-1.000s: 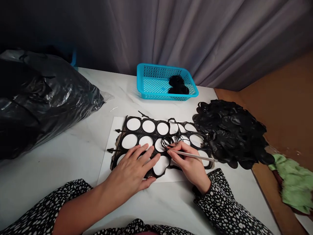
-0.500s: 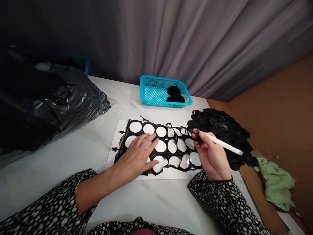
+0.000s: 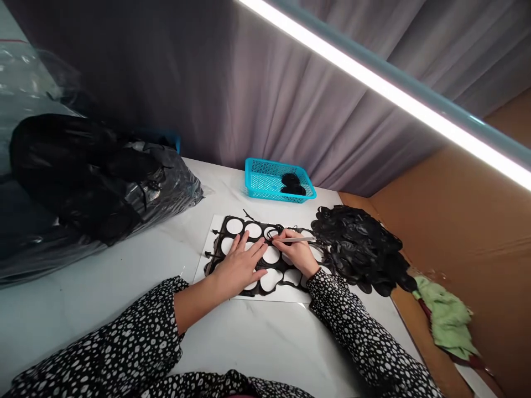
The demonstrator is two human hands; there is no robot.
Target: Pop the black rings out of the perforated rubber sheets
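Inside the blue basket [image 3: 265, 193] sit black bundles [image 3: 292, 189]; open left hand [image 3: 236, 271] on black sheet [image 3: 280, 267], right hand [image 3: 301, 254] pinching probable tweezers [image 3: 299, 240].

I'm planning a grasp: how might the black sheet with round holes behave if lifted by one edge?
The black sheet would probably flop, being mostly holes with narrow strips between. It may sag unevenly, as its near edge looks wavy.
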